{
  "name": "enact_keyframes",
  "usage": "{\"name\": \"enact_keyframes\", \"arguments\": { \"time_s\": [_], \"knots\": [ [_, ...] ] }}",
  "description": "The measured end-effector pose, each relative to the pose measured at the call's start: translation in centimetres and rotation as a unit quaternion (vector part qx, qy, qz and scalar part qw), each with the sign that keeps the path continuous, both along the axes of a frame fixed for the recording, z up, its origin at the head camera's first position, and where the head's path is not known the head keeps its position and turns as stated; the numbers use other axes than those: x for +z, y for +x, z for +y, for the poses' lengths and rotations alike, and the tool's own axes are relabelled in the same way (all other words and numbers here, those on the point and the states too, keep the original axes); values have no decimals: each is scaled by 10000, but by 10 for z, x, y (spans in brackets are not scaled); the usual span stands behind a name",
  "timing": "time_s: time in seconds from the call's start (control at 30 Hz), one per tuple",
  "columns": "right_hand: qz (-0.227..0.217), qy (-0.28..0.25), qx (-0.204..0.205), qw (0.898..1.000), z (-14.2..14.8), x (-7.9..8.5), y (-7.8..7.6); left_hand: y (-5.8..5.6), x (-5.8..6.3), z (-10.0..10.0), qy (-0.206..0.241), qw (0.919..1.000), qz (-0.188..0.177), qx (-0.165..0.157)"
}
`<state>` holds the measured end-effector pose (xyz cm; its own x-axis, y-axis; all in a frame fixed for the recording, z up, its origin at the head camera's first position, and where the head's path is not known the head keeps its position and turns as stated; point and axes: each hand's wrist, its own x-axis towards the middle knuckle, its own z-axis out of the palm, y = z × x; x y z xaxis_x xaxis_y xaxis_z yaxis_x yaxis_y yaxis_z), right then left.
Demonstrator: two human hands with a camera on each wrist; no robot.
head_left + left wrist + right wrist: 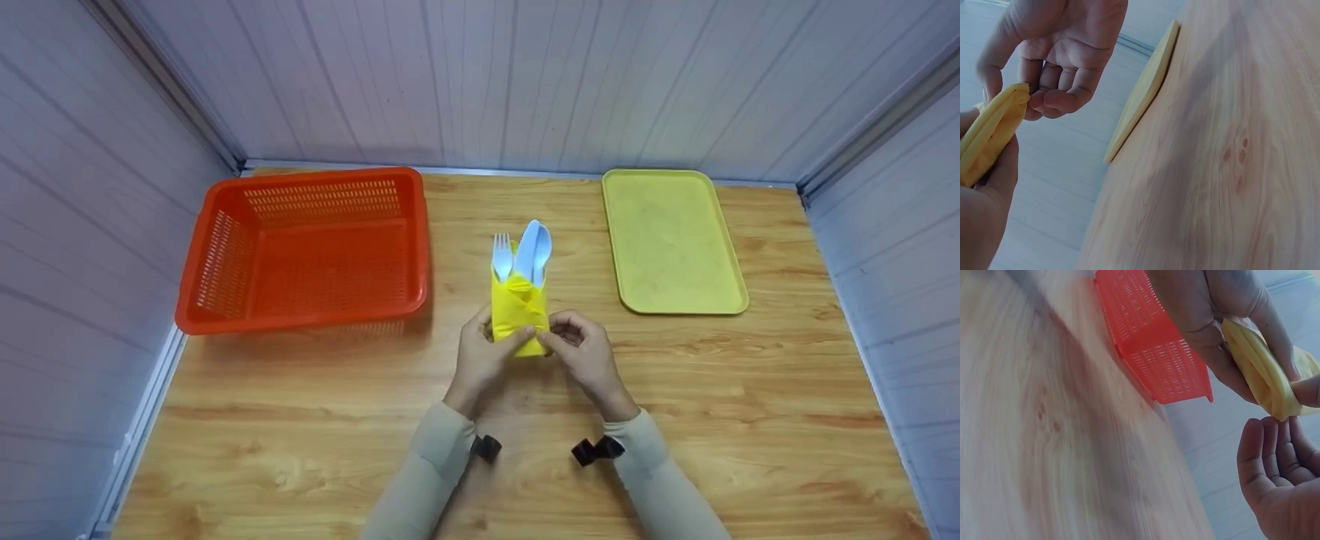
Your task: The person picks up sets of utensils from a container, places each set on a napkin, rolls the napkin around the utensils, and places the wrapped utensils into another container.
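A folded yellow napkin (517, 307) forms a pocket held above the table in the head view. A pale fork (502, 259), a knife (527, 251) and a spoon (544, 244) stick out of its far end; their lower parts are hidden inside. My left hand (478, 358) grips the napkin from the left, thumb across its front and fingers behind. At its lower right edge, my right hand (589, 358) pinches the cloth between thumb and fingers. From the right wrist view, the napkin's folded bottom end (1266, 377) shows between both hands.
An orange-red plastic basket (416, 247) with slotted walls stands at the back left, nothing visible inside. Toward the back right lies a flat yellow tray (675, 240). Pale panel walls (480, 82) enclose the wooden table (300, 450) on the back and both sides.
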<state>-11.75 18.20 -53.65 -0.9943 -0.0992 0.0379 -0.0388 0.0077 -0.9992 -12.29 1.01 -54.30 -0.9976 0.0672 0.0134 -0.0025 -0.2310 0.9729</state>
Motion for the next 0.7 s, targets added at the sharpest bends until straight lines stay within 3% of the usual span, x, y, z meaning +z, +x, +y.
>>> {"name": "enact_keyframes", "arguments": {
  "time_s": [0.2,0.33,0.5,0.63,0.7],
  "knots": [
    [-198,-54,53,9998,1,2,1,1,3,1,-196,9997,68,163],
    [-120,-183,323,9992,4,1,2,1,10,-7,-568,9980,166,224],
    [62,-234,718,9971,11,-2,3,-5,34,-33,-829,9957,290,302],
    [51,-113,817,9966,15,-5,4,-18,57,-65,-1095,9917,363,566],
    [24,-25,834,9965,16,-6,4,-26,68,-82,-1242,9895,221,709]
  ]
}}
